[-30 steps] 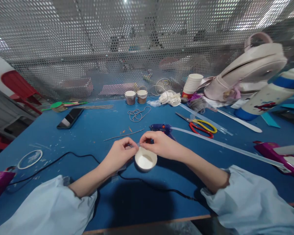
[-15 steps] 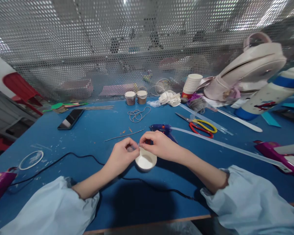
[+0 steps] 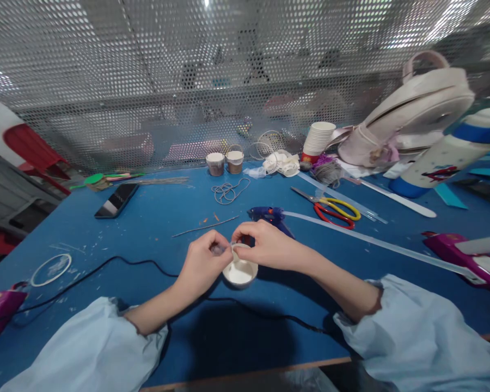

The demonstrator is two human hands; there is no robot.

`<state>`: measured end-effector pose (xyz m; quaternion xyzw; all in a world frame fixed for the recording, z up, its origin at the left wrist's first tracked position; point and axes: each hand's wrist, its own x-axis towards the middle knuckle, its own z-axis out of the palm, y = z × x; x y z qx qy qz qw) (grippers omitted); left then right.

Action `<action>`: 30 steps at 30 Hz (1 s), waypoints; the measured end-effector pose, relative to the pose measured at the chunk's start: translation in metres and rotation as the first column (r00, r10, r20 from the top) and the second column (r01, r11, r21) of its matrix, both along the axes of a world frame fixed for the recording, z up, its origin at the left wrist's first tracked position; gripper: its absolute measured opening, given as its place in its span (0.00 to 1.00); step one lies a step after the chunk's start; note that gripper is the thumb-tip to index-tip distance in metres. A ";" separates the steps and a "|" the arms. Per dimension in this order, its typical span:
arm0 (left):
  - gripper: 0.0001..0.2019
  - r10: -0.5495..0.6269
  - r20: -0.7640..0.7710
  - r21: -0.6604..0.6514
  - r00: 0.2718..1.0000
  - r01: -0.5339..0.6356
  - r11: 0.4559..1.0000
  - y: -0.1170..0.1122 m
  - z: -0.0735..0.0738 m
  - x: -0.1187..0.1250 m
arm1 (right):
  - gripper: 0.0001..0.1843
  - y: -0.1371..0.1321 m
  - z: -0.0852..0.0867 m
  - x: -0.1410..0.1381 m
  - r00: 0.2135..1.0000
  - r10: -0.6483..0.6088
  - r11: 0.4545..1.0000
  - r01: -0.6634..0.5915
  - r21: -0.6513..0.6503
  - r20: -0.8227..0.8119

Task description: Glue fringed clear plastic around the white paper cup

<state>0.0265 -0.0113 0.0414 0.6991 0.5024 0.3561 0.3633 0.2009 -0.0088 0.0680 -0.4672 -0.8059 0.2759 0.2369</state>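
A small white paper cup (image 3: 240,274) stands or is held between my hands at the middle of the desk, its mouth facing me. My left hand (image 3: 204,258) pinches at the far left of its rim, thumb and forefinger pressed together; a greyish bit shows by the fingers, too small to name. My right hand (image 3: 265,244) is closed at the far rim, with the thumb reaching into the cup and the fingers behind. The fingertips of both hands almost meet. Just beyond them lies a blue glue gun (image 3: 267,213), partly hidden by my right hand.
A clear glue stick (image 3: 363,237) runs right from the glue gun. Scissors (image 3: 330,208), grey cord (image 3: 230,191), two small covered cups (image 3: 215,164), stacked cups (image 3: 319,139) and a bottle (image 3: 441,158) lie beyond. A black cable (image 3: 134,262) crosses the desk; a phone (image 3: 116,200) lies left.
My right thumb has dipped lower into the cup. The cup has shifted slightly left and down. The whole view has moved a little; the other things stay in place.
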 end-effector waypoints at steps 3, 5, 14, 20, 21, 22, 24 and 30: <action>0.02 0.005 0.004 0.016 1.000 -0.006 1.000 0.000 -0.002 0.000 | 0.04 0.000 -0.002 -0.001 0.999 0.008 0.999 -0.010 0.035 0.045; 0.02 0.010 0.004 0.028 1.000 -0.010 1.000 0.000 -0.003 0.000 | 0.03 0.000 -0.002 -0.002 0.998 0.002 0.998 -0.006 0.056 0.067; 0.03 0.020 0.002 0.081 1.000 -0.020 0.997 -0.002 -0.005 -0.001 | 0.02 -0.002 0.001 -0.002 0.984 0.052 0.974 -0.088 0.210 0.170; 0.03 0.015 -0.005 0.088 1.000 -0.014 0.996 -0.004 -0.004 -0.002 | 0.03 -0.002 0.000 -0.004 0.981 0.032 0.967 -0.079 0.241 0.193; 0.03 0.015 -0.010 0.087 1.000 -0.014 0.996 -0.004 -0.004 -0.002 | 0.04 -0.002 -0.001 -0.004 0.980 0.030 0.965 -0.081 0.251 0.199; 0.03 0.015 -0.017 0.086 1.000 -0.013 0.996 -0.004 -0.004 -0.002 | 0.04 -0.002 -0.002 -0.004 0.979 0.031 0.961 -0.084 0.262 0.204; 0.03 0.012 -0.027 0.085 1.000 -0.010 0.996 -0.003 -0.004 -0.002 | 0.05 -0.002 -0.004 -0.005 0.977 0.035 0.958 -0.092 0.273 0.210; 0.03 0.024 -0.049 0.082 0.999 -0.020 0.996 -0.003 -0.002 -0.002 | 0.06 0.000 0.002 0.000 0.993 0.075 0.992 -0.083 0.090 0.088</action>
